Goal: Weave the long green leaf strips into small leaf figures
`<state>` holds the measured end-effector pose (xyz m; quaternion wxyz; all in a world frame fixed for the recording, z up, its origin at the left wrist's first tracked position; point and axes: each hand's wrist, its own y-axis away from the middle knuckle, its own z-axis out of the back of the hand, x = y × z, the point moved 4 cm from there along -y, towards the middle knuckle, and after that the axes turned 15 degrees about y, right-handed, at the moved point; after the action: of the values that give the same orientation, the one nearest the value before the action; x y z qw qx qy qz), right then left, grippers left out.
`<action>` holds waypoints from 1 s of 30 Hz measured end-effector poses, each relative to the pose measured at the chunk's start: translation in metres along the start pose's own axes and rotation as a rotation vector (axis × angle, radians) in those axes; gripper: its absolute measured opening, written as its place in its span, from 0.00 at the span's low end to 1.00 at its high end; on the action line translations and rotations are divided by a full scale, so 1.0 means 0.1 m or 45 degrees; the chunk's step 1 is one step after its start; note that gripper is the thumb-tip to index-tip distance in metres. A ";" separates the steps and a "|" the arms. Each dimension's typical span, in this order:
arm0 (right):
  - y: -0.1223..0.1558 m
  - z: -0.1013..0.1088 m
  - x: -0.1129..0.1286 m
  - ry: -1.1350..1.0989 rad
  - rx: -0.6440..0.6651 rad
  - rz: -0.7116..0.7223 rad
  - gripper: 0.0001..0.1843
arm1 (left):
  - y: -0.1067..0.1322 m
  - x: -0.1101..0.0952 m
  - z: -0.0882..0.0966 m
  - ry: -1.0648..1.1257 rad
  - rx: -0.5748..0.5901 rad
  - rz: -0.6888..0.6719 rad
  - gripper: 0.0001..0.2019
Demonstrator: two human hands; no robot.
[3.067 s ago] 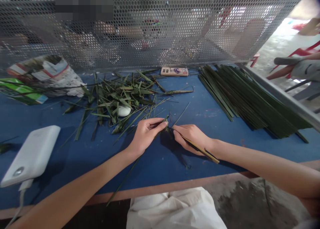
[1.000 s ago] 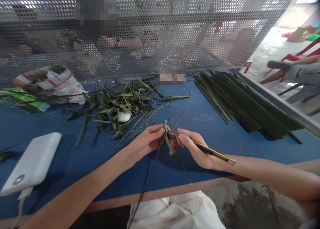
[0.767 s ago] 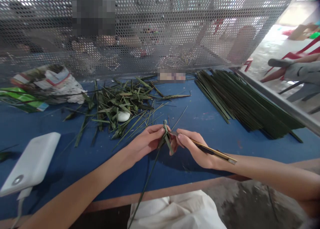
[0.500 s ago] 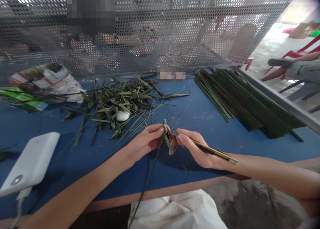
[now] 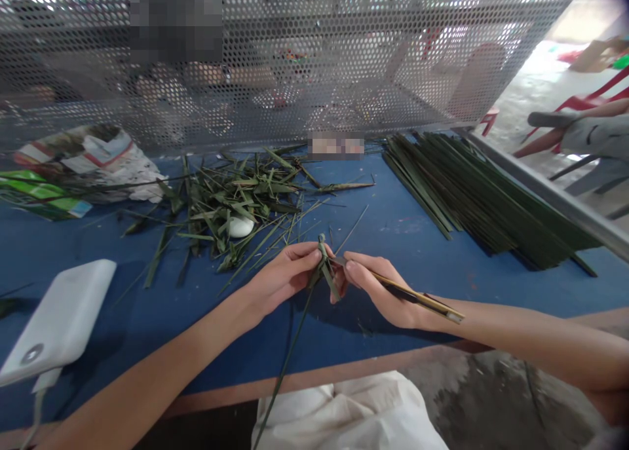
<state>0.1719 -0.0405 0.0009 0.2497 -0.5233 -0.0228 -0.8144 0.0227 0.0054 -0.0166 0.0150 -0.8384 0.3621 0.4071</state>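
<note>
My left hand (image 5: 280, 276) pinches a small folded green leaf piece (image 5: 324, 266), held just above the blue table (image 5: 393, 227). A long thin leaf strip (image 5: 287, 358) trails from it down past the table's front edge. My right hand (image 5: 381, 286) grips a slim yellow-handled tool (image 5: 417, 298) like a pencil. The tool's tip touches the folded leaf. Both hands are closed and meet at the leaf piece.
A pile of leaf scraps (image 5: 236, 198) with a white oval object (image 5: 240, 226) lies behind my hands. A stack of long green strips (image 5: 486, 201) lies at right, a white power bank (image 5: 59, 319) at left, wrappers (image 5: 83, 155) at back left. A perforated metal screen (image 5: 314, 57) closes the back.
Since three seconds ago my hands have lifted the leaf piece off the table, and the long strip now hangs down. Over the last second, hardly anything moved.
</note>
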 end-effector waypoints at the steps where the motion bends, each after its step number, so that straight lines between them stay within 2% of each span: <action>1: 0.00 0.00 0.00 0.004 0.005 -0.003 0.22 | 0.00 0.00 0.00 0.007 -0.001 0.001 0.15; 10: -0.01 0.03 0.02 -0.008 0.102 -0.041 0.24 | -0.02 0.03 0.02 0.030 0.074 0.026 0.15; 19: -0.01 0.02 0.02 -0.077 0.107 -0.062 0.24 | -0.01 0.06 0.06 0.010 -0.005 0.039 0.15; 30: 0.01 0.01 -0.01 -0.139 0.135 -0.110 0.26 | -0.01 0.08 0.03 0.032 0.012 0.038 0.15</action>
<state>0.1732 -0.0411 0.0004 0.2402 -0.5513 -0.1019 -0.7924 0.0246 0.0027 -0.0245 0.0085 -0.8379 0.3766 0.3950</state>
